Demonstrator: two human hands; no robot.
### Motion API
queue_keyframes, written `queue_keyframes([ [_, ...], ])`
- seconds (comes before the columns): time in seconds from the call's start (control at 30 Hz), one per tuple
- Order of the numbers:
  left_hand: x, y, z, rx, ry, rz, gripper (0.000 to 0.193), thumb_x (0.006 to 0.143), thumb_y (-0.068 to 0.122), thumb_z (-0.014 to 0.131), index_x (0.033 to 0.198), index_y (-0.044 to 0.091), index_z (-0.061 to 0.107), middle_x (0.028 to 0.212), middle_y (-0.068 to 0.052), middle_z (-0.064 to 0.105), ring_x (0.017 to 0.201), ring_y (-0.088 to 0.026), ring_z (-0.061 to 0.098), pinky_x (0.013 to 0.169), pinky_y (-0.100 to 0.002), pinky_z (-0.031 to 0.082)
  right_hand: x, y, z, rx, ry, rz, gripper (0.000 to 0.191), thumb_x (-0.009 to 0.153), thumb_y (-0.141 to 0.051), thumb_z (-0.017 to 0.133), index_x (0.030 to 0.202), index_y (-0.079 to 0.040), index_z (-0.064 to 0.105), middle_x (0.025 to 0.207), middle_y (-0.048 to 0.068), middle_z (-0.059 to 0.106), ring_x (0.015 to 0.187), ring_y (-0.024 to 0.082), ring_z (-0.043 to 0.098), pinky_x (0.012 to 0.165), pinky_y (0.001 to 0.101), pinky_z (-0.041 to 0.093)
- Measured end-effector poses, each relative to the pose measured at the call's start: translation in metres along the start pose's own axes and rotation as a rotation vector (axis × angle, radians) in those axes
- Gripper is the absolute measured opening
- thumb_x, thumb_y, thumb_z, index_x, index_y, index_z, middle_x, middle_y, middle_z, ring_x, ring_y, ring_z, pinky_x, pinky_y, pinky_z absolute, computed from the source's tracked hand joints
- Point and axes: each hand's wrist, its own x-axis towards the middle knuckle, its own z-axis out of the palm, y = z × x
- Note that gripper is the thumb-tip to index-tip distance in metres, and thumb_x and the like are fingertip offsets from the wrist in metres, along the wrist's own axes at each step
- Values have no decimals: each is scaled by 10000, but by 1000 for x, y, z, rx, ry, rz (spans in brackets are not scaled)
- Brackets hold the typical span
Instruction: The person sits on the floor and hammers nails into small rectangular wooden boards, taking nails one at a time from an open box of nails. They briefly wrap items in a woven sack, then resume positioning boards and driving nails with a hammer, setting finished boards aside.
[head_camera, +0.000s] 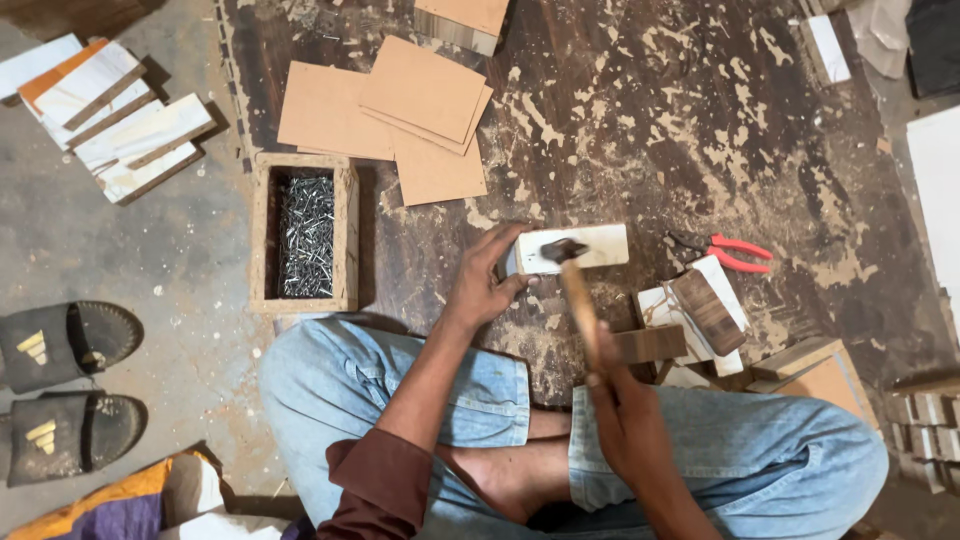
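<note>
Head view shows us seated on a dark, glue-spattered floor board (700, 130), a wooden box of nails (305, 235) near its left edge and red pliers (738, 253) toward the right. Our left hand (485, 280) pinches the white block (580, 247) mid-board; our right hand (625, 415) is closed on the hammer (575, 285), its head over the block. We judge a skewed blow could strike the steadying fingertips, which sit just beside the hammer head.

No labels, signs or screens in view. Only container: open rectangular chipboard box (304, 233), pale brown walls, full of grey steel nails (306, 235), standing on floor at left of dark paint-splattered board (650, 120), just below flat tan hardboard sheets (400, 115).
</note>
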Motion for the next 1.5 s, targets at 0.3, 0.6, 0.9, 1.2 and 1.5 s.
queue_keyframes([
  [0.3,-1,11,-6,-22,24,50,743,712,106,888,1398,131,604,1419,-132,636,1321,-303,612,1119,-408,449,1,23,20,94,61,-169,547,987,-98,559,1526,-64,467,725,88,587,613,157,566,589,315,476],
  [0.6,1,11,-4,-80,3,-28,686,761,50,821,1404,154,608,1414,-117,636,1320,-290,624,1086,-395,505,6,9,20,-28,45,-134,565,978,-144,599,1531,-104,486,807,257,667,662,326,694,633,423,529],
  [0.9,-1,15,-8,4,44,76,709,720,67,861,1381,118,613,1402,-143,657,1319,-304,634,1119,-395,514,15,-25,0,-68,-18,109,581,986,-167,573,1553,-188,444,717,250,653,579,399,656,594,449,525],
  [1.2,0,1,-4,-3,33,68,691,766,35,837,1414,107,609,1391,-140,670,1331,-305,637,1168,-428,490,21,-11,4,-83,67,-34,567,960,-164,605,1518,-134,505,693,210,632,531,306,613,534,427,504],
  [1.5,7,-7,-2,298,166,253,690,749,117,864,1383,76,596,1370,-128,633,1290,-271,585,1124,-446,476,93,54,-36,604,241,277,413,1029,-183,478,1428,-91,534,628,-14,493,450,101,436,391,286,354],
])
